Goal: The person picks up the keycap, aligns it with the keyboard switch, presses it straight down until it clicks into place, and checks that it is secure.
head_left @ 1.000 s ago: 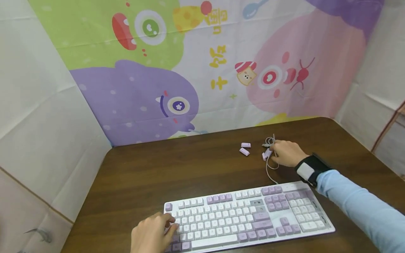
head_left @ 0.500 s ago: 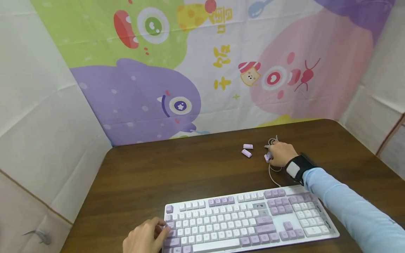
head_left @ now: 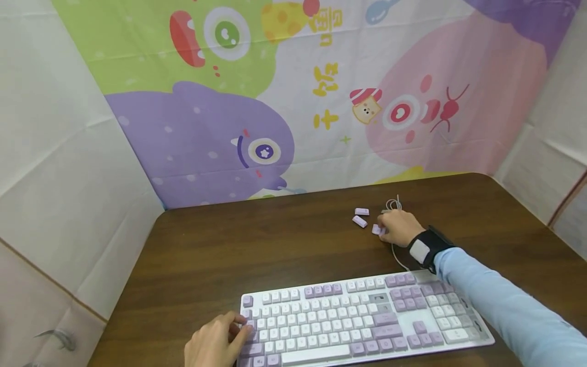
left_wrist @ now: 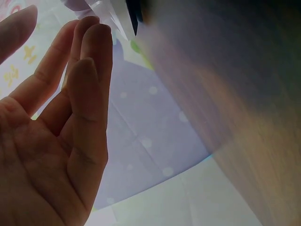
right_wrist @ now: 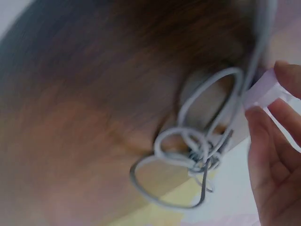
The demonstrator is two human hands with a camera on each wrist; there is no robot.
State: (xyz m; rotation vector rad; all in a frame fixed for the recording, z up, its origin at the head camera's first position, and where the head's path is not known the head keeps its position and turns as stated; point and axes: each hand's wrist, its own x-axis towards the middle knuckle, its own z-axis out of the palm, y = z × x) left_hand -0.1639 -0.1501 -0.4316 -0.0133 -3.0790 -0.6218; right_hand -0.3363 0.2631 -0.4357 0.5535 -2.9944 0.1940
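Right wrist: lilac keycap is pinched in right hand's grip, long axis slanted up-right, near coiled cable. Left wrist: left hand's grip spread, thumb apart. Head: keycap held beyond keyboard, laid left-to-right.

table — brown | cartoon backdrop — green, purple, pink | white side sheet

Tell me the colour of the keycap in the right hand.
Pale purple; the keycap shows best in the right wrist view.
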